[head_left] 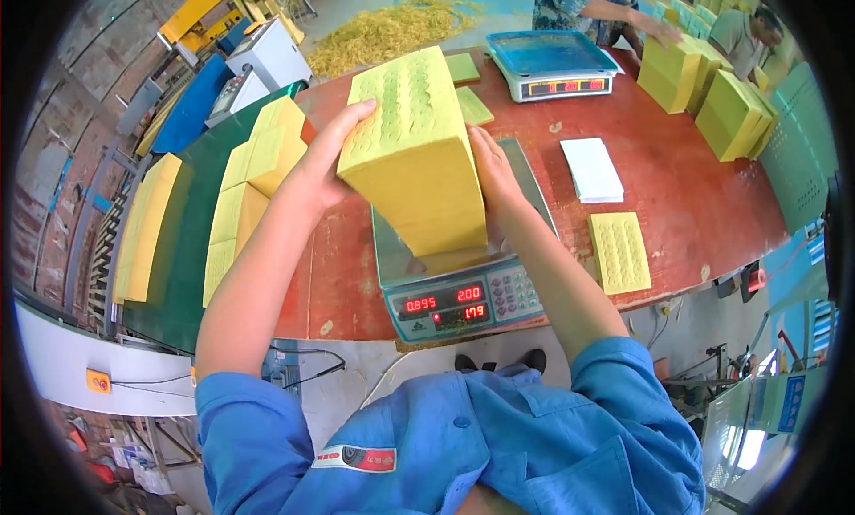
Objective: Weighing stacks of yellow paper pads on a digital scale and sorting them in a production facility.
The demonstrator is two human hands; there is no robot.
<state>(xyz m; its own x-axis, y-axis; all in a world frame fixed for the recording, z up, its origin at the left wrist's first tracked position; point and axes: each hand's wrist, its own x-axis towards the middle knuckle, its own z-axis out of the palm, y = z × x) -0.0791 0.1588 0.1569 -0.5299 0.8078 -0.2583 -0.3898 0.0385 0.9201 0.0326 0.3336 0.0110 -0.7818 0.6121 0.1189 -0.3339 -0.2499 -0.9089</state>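
Observation:
I grip a thick stack of yellow-green perforated paper sheets [414,154] between both hands. My left hand [325,159] presses its left side and my right hand [492,172] holds its right side. The stack stands tilted, its lower edge resting on the steel pan of a digital weighing scale [459,292] whose red display is lit. The scale sits at the near edge of a red-brown table [677,194].
Several yellow stacks [254,168] lie on a green conveyor [187,248] at left. On the table are a white paper stack [592,170], a thin yellow sheet stack [619,251], a second scale [552,65], and tall yellow stacks [704,83] handled by two other people at far right.

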